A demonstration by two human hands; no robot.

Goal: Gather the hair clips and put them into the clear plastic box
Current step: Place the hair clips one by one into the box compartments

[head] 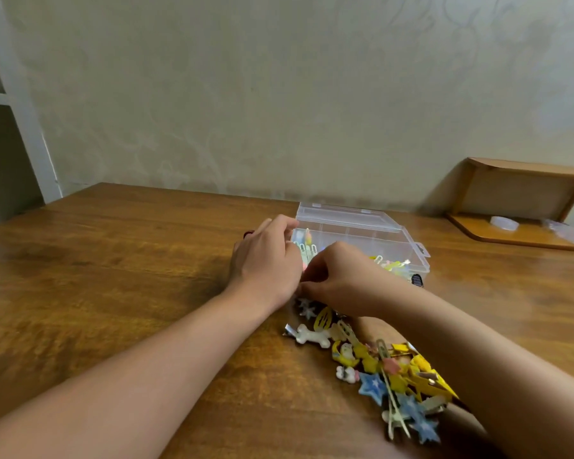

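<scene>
the clear plastic box (352, 226) stands open on the wooden worktop (130, 260), a few clips already inside. the left hand (265, 260) and right hand (342, 279) meet at the box's near edge, fingers curled; what they pinch i cannot tell. the loose hair clips (378, 369) lie heaped just nearer than the box.

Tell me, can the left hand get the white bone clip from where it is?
Probably yes. The white bone clip lies uncovered at the near edge of the pile, just behind the left hand, with bare table beside it. The hand would only need to pull back a little.
</scene>
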